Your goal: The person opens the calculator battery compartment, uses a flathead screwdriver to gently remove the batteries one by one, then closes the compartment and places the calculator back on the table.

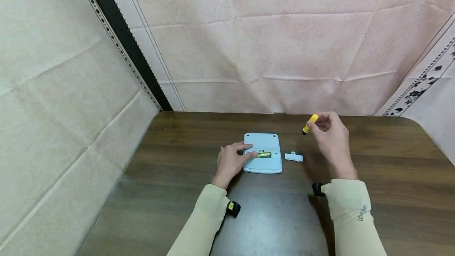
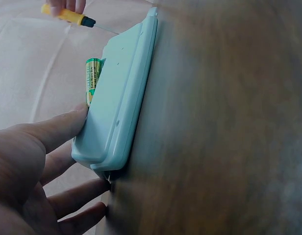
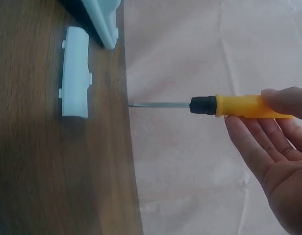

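left hand [image 1: 231, 161]: spread, fingers mostly straight, over the left part of the light blue device [image 1: 263, 166]; thumb touches the left end of the battery [image 1: 264, 155]. not pinching anything as far as visible. right hand [image 1: 330, 133]: pinching the yellow handle of the screwdriver [image 3: 239, 105] between thumb and fingers, held up right of the device and farther back. black collar, thin metal shaft pointing down toward the table [image 1: 270, 220]; cannot tell if the tip touches it.

device lies flat near the middle of the table, back side up, rounded corners. battery is green and gold, lying crosswise at the uncovered compartment; in the left wrist view it shows past the raised housing, cannot tell if fully seated. light blue cover [image 1: 293, 157] with small tabs lies on the table just right of the device, apart from it, between device and right hand.

both arms in pale sleeves [image 1: 355, 216], dark lettering on the right one. black wrist cameras [image 1: 233, 209] at both cuffs. table is brown wood grain. behind it, pinkish creased cloth [image 1: 284, 42]; whitish cloth [image 1: 53, 102] at left, dark band [image 1: 124, 38] between, dark floral strip [image 1: 416, 90] at right.
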A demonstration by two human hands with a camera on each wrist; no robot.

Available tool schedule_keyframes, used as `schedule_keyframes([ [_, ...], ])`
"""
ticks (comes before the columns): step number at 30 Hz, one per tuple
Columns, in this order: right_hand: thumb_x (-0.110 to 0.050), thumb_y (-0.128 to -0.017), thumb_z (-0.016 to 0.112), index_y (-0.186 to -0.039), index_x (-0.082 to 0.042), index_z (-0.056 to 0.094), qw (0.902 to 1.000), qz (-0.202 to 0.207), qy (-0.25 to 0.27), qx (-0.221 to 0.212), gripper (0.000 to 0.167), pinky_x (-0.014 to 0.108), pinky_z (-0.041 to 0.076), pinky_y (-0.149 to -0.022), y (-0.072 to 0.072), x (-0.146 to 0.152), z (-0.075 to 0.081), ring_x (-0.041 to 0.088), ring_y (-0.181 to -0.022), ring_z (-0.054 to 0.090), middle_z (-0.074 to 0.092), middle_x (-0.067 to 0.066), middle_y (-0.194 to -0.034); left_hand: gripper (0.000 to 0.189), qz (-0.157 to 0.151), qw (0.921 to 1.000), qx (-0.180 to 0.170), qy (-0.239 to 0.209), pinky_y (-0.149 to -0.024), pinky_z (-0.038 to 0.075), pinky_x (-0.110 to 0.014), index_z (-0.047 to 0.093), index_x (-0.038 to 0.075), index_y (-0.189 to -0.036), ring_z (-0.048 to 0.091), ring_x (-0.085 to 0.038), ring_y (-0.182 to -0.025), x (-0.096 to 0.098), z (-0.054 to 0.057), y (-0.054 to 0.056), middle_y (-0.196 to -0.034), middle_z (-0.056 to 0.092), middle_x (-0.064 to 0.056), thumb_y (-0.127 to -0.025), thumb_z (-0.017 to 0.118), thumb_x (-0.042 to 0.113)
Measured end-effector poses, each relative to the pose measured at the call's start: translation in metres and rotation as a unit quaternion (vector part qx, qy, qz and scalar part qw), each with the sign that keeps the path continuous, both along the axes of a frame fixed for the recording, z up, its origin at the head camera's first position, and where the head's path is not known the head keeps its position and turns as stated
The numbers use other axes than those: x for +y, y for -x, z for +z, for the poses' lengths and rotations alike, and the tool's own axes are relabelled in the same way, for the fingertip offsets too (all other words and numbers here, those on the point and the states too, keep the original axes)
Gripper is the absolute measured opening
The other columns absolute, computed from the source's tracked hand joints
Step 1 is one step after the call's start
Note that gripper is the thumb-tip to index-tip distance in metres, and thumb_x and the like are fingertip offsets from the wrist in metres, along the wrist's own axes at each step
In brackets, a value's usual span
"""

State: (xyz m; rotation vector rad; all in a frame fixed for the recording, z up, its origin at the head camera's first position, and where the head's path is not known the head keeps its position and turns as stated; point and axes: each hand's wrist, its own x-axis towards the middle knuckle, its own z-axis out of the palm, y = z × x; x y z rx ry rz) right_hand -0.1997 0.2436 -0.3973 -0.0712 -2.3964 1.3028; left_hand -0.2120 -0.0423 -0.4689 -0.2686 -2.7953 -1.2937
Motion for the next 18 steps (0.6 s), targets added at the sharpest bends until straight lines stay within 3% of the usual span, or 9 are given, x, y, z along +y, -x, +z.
schedule_keyframes([
  [5, -0.013, -0.102, 0.073, -0.130, 0.006, 0.055, 0.9996, -0.024, 0.005, -0.010, 0.038, 0.006, 0.048, -0.081, 0.002, 0.005, -0.003, -0.002, -0.099, 0.060, 0.069, 0.020, -0.122, 0.034, 0.000, 1.0000, 0.003, 0.001, -0.124, 0.017, -0.066, 0.082, 0.020, -0.125, 0.055, -0.033, -0.141, -0.001, -0.001, 0.000, -0.142, 0.068, -0.008, -0.095, 0.083, 0.037],
  [9, -0.014, -0.102, 0.072, -0.131, 0.006, 0.056, 0.9987, -0.044, 0.009, -0.023, 0.038, 0.007, 0.048, -0.078, 0.003, 0.008, -0.004, -0.003, -0.096, 0.060, 0.069, 0.020, -0.122, 0.033, -0.001, 1.0000, 0.005, 0.000, -0.124, 0.017, -0.067, 0.082, 0.020, -0.124, 0.055, -0.033, -0.141, 0.000, 0.000, 0.000, -0.141, 0.068, -0.009, -0.095, 0.083, 0.036],
  [18, -0.016, -0.103, 0.070, -0.134, 0.005, 0.055, 0.9961, -0.074, 0.009, -0.047, 0.041, 0.009, 0.046, -0.076, 0.003, 0.012, -0.006, 0.028, -0.111, 0.067, 0.068, 0.021, -0.126, 0.034, 0.001, 1.0000, 0.003, -0.001, -0.124, 0.017, -0.067, 0.082, 0.020, -0.124, 0.055, -0.033, -0.141, 0.000, 0.000, 0.000, -0.142, 0.068, -0.009, -0.095, 0.083, 0.037],
])
